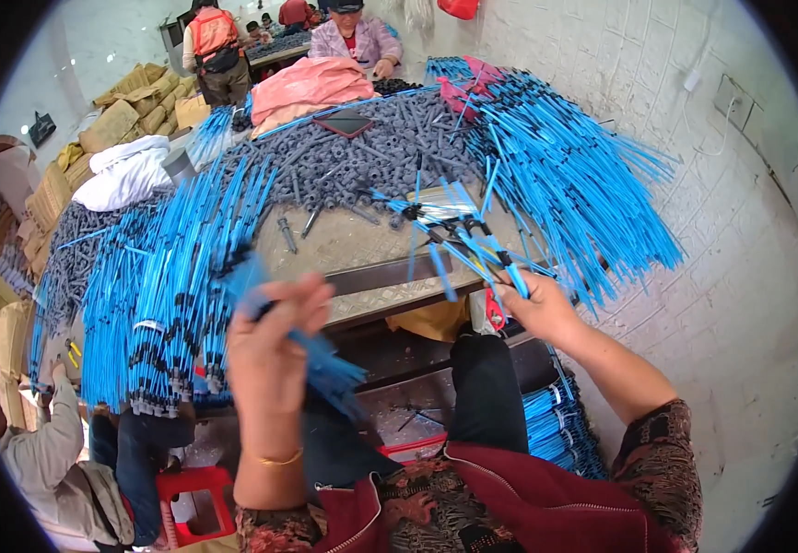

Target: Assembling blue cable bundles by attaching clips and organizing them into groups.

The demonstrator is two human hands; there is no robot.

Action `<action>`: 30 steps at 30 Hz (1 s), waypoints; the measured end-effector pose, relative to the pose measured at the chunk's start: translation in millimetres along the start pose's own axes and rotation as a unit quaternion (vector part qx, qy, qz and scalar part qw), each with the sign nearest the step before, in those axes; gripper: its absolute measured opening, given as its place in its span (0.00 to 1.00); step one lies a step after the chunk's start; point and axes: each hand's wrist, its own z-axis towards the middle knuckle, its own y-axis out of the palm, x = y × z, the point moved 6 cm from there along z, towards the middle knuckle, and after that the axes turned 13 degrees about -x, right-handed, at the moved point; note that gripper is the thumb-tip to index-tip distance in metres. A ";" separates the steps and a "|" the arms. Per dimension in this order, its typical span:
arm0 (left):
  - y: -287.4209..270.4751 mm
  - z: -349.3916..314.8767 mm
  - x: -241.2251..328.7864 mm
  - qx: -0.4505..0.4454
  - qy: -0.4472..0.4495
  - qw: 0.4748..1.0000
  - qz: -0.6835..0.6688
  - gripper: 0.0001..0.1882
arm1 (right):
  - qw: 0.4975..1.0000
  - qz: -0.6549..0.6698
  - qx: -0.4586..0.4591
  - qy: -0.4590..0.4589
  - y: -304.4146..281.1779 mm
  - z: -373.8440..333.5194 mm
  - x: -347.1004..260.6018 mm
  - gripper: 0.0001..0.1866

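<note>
My left hand (276, 346), smeared by motion, is raised left of my lap. Its fingers are closed around blurred blue sticks (330, 369), some passing below the palm. At the table's front edge, my right hand (539, 309) grips a loose bunch of thin blue sticks with black fittings (487, 241); the bunch fans out away from me over the tabletop. Close to my left hand, many similar blue sticks (169, 267) lie in a thick layer, their black ends toward me. Beyond both hands spreads a heap of dark grey plastic plugs (390, 138).
A large pile of blue sticks (574, 175) leans along the right side by the white wall. Pink cloth (316, 90) lies on the heap. Bundled sticks (560, 424) rest below at right. A red stool (194, 505) and a co-worker's sleeve (49, 442) are at left.
</note>
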 end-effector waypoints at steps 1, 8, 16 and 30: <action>15.0 1.6 -10.3 0.014 -0.013 0.999 0.025 0.09 | 0.998 -0.033 0.005 -0.051 10.7 0.7 -11.0 0.08; 56.5 9.4 -59.5 -0.030 0.023 0.997 0.066 0.10 | 0.981 -0.095 -0.014 -0.167 63.2 -0.2 -44.5 0.09; 57.6 4.7 -54.0 -0.014 -0.004 1.000 -0.005 0.13 | 0.920 0.335 -0.201 0.032 83.3 -4.9 -28.0 0.13; 35.2 13.1 -48.0 -0.214 0.040 0.934 -0.285 0.13 | 0.900 0.434 -0.043 -0.014 64.7 26.4 -7.7 0.08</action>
